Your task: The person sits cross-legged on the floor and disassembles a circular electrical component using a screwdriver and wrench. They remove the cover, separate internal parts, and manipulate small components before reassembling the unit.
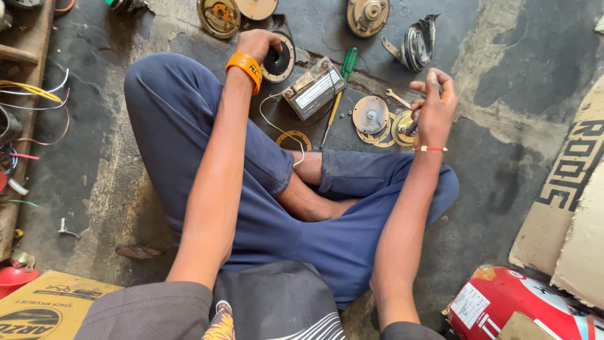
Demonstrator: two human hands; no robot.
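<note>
I sit cross-legged on a concrete floor in blue trousers. My left hand [257,44], with an orange wristband, rests on a round black-centred horn part [279,62] ahead of my left knee. My right hand [433,107] is closed around a dark slim tool [411,128], its tip down on a brass-coloured round disc [401,129]. Beside it lie a grey disc [370,114] and thin ring gaskets. A small grey box-shaped battery [314,91] with a white wire sits between my hands. A green-handled screwdriver [341,82] lies next to it.
More round horn housings [367,15] and a black horn shell [418,43] lie farther ahead. Loose wires [31,94] trail at the left. Cardboard pieces [566,208] lean at the right, a red canister [522,305] at bottom right, a cardboard box [44,308] at bottom left.
</note>
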